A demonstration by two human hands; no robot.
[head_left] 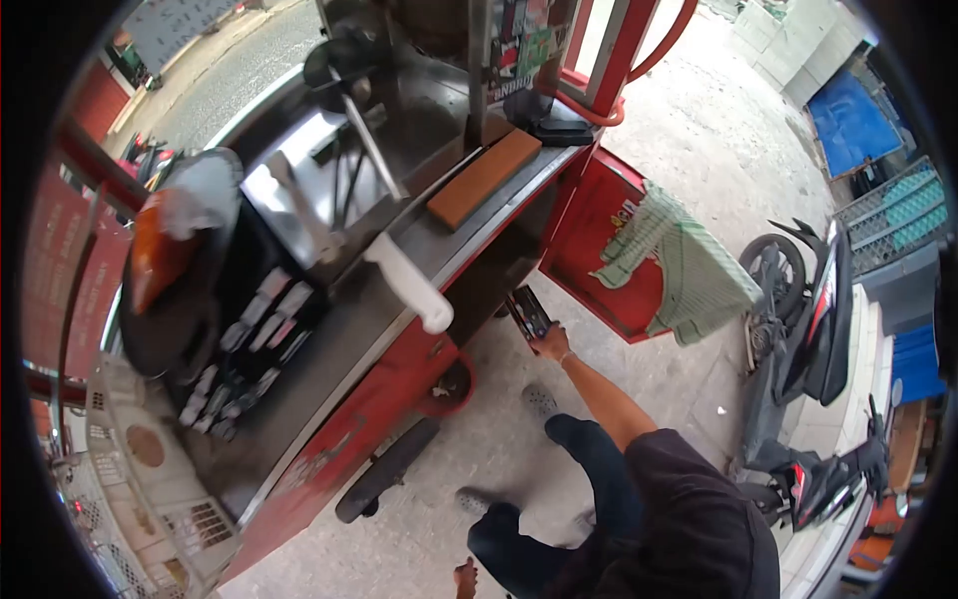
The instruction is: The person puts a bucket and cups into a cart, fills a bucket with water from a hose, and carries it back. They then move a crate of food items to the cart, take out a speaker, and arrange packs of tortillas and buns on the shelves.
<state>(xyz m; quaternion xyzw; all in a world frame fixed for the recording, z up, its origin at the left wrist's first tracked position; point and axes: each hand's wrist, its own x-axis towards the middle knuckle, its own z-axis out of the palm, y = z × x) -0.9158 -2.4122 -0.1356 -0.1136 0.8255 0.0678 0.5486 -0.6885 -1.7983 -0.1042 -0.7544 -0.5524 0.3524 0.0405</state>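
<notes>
- A black short-sleeved fabric shirt [699, 519] fills the view at about five o'clock; it is loose and plain, and its sleeve ends above the elbow.
- Dark navy long cloth trousers [599, 469] cover both legs, creased at the knees, at about six o'clock.
- A grey perforated rubber clog [540, 400] is on one foot, its toe dotted with small holes; a second matching grey clog [472, 497] sits at seven o'clock from it.
- A thin pale wristband [566, 356] circles the wrist just behind the bare right hand [549, 342].
- The bare left hand [464, 577] shows only in part at the bottom edge, at six o'clock.
</notes>
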